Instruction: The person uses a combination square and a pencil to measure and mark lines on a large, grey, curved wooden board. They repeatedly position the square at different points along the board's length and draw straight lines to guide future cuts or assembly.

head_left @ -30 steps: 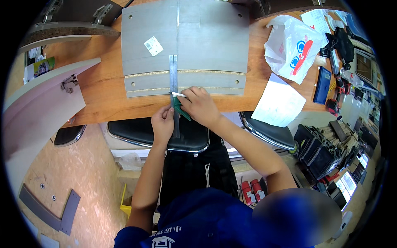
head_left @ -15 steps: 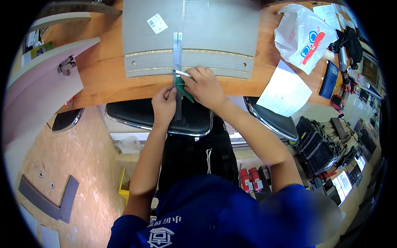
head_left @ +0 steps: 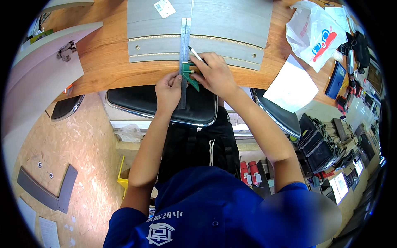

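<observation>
A combination square with a steel ruler (head_left: pixel 185 41) and a green head (head_left: pixel 188 73) lies across the near edge of a grey panel (head_left: pixel 227 25). The ruler's far part rests on the panel, and its near end sticks out past the table edge. My left hand (head_left: pixel 167 94) is closed, pinching the ruler beside the green head. In my right hand (head_left: pixel 218 75) is a white pen (head_left: pixel 194 53) with a dark tip, held close to the ruler's right edge over the panel. Its lower fingers are near the green head; whether they touch it cannot be made out.
A white cabinet door (head_left: pixel 49 53) with a metal hinge stands at the left. Right of the panel are a paper sheet (head_left: pixel 291 84), a plastic bag (head_left: pixel 308 33) and a dark blue flat case (head_left: pixel 335 80). Black-seated stools (head_left: pixel 140 103) stand under the wooden table's (head_left: pixel 95 76) edge.
The pen tip has moved from the ruler's left side, near the panel's edge, to its right side and farther over the panel. The whole view has shifted slightly.
</observation>
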`<act>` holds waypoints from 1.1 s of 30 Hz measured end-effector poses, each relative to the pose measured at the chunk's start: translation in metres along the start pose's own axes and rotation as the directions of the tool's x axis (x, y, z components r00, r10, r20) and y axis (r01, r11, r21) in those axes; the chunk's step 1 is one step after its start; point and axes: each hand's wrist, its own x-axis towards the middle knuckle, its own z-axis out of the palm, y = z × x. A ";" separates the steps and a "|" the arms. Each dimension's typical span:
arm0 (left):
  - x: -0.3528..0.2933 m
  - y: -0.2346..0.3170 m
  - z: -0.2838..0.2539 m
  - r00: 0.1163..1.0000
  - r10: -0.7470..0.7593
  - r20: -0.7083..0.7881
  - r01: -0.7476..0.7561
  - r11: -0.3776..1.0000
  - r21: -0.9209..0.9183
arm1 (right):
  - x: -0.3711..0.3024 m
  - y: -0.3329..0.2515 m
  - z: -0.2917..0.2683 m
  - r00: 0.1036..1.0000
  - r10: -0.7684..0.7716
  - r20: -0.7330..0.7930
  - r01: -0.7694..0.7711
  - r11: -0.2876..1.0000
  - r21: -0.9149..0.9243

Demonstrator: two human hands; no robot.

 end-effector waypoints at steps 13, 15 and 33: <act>0.001 0.005 0.001 1.000 -0.006 -0.001 0.006 1.000 0.028 | 0.000 0.002 0.002 1.000 0.005 0.005 -0.004 1.000 -0.010; 0.001 0.003 0.002 1.000 -0.009 -0.005 0.009 1.000 -0.026 | 0.001 0.002 0.001 1.000 0.002 0.004 -0.002 1.000 -0.010; 0.000 0.005 0.000 0.999 -0.033 0.022 0.033 0.999 -0.011 | 0.002 0.000 -0.001 1.000 -0.020 0.009 0.020 0.999 -0.027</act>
